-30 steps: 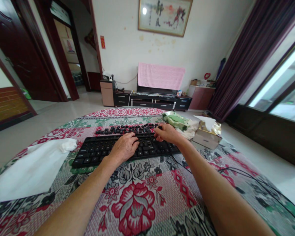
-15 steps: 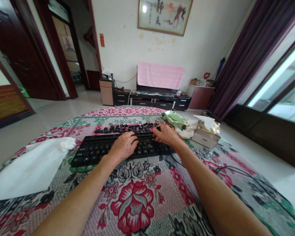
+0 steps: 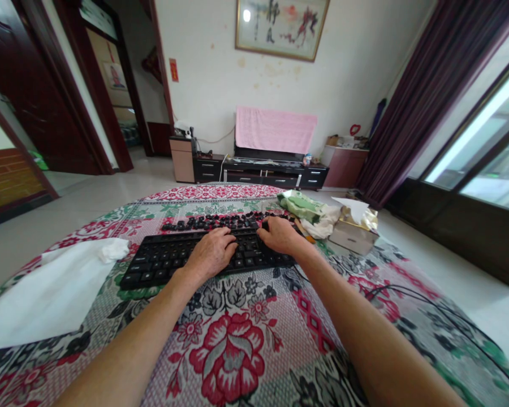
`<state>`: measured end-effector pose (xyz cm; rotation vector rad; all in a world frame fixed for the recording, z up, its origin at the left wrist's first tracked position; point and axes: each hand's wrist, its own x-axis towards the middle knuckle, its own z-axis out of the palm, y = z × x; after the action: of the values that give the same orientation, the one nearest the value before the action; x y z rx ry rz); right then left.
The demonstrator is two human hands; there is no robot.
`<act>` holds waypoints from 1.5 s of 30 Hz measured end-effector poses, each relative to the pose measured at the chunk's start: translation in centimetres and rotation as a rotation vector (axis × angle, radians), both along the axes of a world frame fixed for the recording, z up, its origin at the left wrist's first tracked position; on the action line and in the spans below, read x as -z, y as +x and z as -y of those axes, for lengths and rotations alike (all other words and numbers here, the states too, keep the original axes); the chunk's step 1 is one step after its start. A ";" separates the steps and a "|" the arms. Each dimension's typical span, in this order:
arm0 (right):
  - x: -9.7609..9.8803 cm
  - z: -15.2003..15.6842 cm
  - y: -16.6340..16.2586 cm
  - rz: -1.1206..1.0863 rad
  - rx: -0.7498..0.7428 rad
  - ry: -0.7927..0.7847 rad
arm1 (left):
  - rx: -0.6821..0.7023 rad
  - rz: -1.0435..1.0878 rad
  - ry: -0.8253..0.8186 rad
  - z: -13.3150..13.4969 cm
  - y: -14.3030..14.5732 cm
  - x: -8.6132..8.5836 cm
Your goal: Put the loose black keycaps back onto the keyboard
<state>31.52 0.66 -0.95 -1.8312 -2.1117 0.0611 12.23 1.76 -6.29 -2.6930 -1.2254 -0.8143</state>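
A black keyboard (image 3: 161, 261) lies across the patterned tablecloth, with some key places looking bare. My left hand (image 3: 212, 251) rests on its middle, fingers lying over the keys and thumb apart. Toward the keyboard's right part, my right hand (image 3: 280, 236) is closed in a pinch. A small dark piece that looks like a keycap (image 3: 265, 225) shows between thumb and forefinger, partly hidden. Loose black keycaps (image 3: 203, 222) are strewn in a band just behind the keyboard.
White paper (image 3: 55, 291) with a crumpled tissue (image 3: 113, 250) lies at left. At right are a green packet (image 3: 299, 203), crumpled white wrapping (image 3: 324, 221) and a tissue box (image 3: 354, 233). Black cable (image 3: 407, 291) runs over the tablecloth (image 3: 233, 356) on the right.
My right hand has shifted slightly left and lower onto the keyboard, its fingers now closer to the keys. My left hand stays in place.
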 end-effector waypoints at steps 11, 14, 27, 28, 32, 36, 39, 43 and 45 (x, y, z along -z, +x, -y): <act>0.6 -1.2 1.8 -0.509 0.116 -0.219 | 0.003 0.013 0.011 -0.1 0.0 0.1; 0.9 -1.3 2.1 -0.700 0.126 -0.282 | 0.000 0.013 0.011 -0.2 0.0 0.3; 0.8 -1.1 2.5 -0.875 0.123 -0.323 | -0.009 -0.012 0.002 -0.2 0.0 0.2; 0.8 -1.1 2.5 -0.848 0.119 -0.313 | -0.010 -0.013 0.003 -0.2 0.0 0.2; 0.8 -1.3 2.4 -0.746 0.083 -0.266 | -0.012 -0.012 0.002 -0.3 0.0 0.2; 0.8 -1.3 2.4 -0.566 0.048 -0.173 | -0.011 -0.028 -0.012 -0.2 0.0 0.1; 0.3 -0.9 1.9 -0.368 0.020 -0.104 | -0.014 -0.038 -0.008 -0.1 0.0 0.0; -0.5 0.0 0.9 -0.171 0.017 -0.048 | -0.018 -0.031 0.000 -0.1 -0.1 0.1; -0.6 0.2 0.8 -0.143 0.013 -0.058 | -0.016 -0.030 0.001 -0.1 -0.1 0.1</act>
<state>32.30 0.47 -0.32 -1.8154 -2.0193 0.2448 12.17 1.89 -6.42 -2.6806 -1.2386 -0.7695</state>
